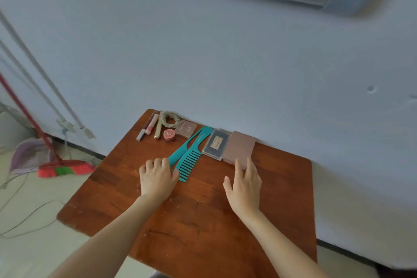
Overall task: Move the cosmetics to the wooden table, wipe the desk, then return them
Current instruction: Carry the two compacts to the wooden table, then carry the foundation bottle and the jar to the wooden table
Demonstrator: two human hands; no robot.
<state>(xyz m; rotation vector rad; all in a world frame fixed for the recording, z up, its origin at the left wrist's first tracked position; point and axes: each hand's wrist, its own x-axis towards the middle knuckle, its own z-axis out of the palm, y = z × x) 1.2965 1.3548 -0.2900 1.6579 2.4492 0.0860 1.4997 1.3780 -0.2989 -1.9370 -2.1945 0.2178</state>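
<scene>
Worn reddish wooden table (203,221) | slim teal comb (179,152), wide-toothed teal comb (191,152), flat mauve palette (240,146) along its wall edge | left hand (156,179) curled over slim teal comb's end, grip unclear | right hand (244,187) flat, fingers straight on palette

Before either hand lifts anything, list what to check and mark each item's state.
1. Left hand grip on the tail comb: cannot tell; curled fingers cover its tip.
2. Right hand on the pink palette: ok; straight fingers touch its near edge, no grip yet.
3. Palette clear of neighbours: not ok; it abuts the clear-lidded case.
4. Wide-tooth comb flat on the wooden table: ok.
5. Scrunchie and red jar apart from both hands: ok.
6. Desk in view: not ok; out of frame.
</scene>
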